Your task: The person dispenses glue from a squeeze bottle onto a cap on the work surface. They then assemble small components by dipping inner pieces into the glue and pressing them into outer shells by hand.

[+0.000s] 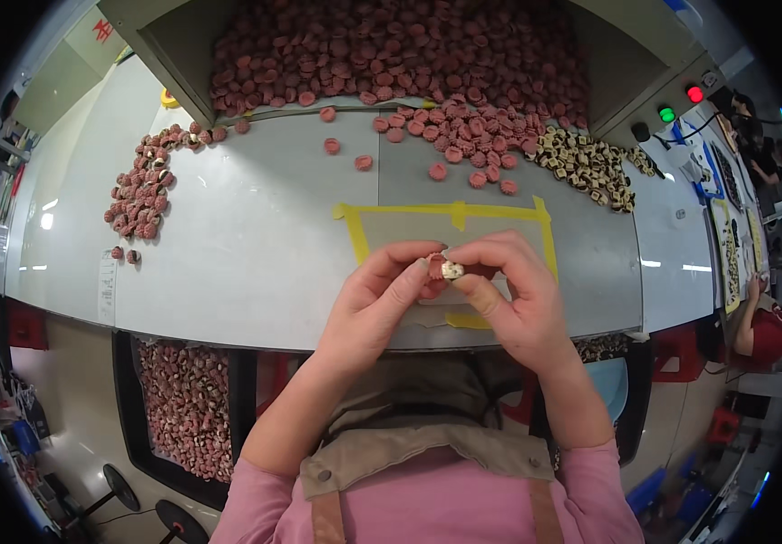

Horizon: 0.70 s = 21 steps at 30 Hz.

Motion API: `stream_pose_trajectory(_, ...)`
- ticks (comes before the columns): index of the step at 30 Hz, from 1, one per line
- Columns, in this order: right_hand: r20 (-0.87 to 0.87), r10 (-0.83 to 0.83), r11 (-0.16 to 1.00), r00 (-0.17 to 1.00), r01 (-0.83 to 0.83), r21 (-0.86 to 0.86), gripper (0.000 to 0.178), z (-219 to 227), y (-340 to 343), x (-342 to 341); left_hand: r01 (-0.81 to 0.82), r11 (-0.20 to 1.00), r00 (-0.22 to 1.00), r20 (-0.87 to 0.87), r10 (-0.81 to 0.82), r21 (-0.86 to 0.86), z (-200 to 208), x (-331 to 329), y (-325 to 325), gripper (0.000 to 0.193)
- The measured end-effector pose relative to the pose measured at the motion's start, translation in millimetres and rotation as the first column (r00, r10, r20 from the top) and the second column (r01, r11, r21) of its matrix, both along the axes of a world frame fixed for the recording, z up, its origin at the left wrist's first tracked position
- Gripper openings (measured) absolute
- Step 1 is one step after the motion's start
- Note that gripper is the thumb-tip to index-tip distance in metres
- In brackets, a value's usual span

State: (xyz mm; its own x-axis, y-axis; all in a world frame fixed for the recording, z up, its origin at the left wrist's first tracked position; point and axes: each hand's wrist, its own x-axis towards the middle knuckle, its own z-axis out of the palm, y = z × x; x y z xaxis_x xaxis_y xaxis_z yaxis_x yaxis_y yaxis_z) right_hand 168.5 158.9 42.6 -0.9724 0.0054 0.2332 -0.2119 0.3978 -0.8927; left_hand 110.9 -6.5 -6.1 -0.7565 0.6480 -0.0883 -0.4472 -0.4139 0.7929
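Note:
Both hands meet over the near part of the grey table. My left hand [371, 304] pinches a small pink, cup-shaped cap with a ridged rim [435, 264] between thumb and fingers. In my right hand [519, 299], thumb and forefinger grip a small cream-coloured piece [452, 270] with dark parts. The piece is right at the cap's opening; whether it has entered the cap I cannot tell. Yellow tape [549, 245] marks a four-sided outline on the table under my hands.
Pink caps [391, 54] heap inside a large metal housing [169, 54] and spill onto the table [237, 263]. Cream-and-dark pieces [590, 168] lie to their right, joined pink-and-dark pieces [141, 186] far left. A filled black crate [128, 399], a blue scoop [607, 385] and a co-worker's arm [746, 322] also show.

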Motion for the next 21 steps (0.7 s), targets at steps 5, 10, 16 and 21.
stream_pose_trajectory(5,-0.206,-0.037,0.967,0.978,0.087,0.239,0.017,-9,-9,0,-0.025,0.998,0.994,-0.108,0.019,-0.056,2,5,-1,0.025)
stream_pose_trajectory(10,0.004,-0.073,0.988,0.997,0.073,-0.137,0.019,-19,-14,7,-0.217,0.969,0.878,-0.457,0.139,-0.122,-5,15,-2,0.024)
stream_pose_trajectory(16,-0.162,-0.007,0.976,0.987,0.042,0.215,0.034,-4,-4,0,0.003,0.998,0.990,-0.141,-0.011,-0.058,5,4,-9,0.030)
stream_pose_trajectory(21,-0.073,0.187,0.977,0.980,-0.178,0.114,0.034,-6,3,-5,0.060,0.996,0.988,-0.145,-0.051,0.059,2,4,-10,0.053)
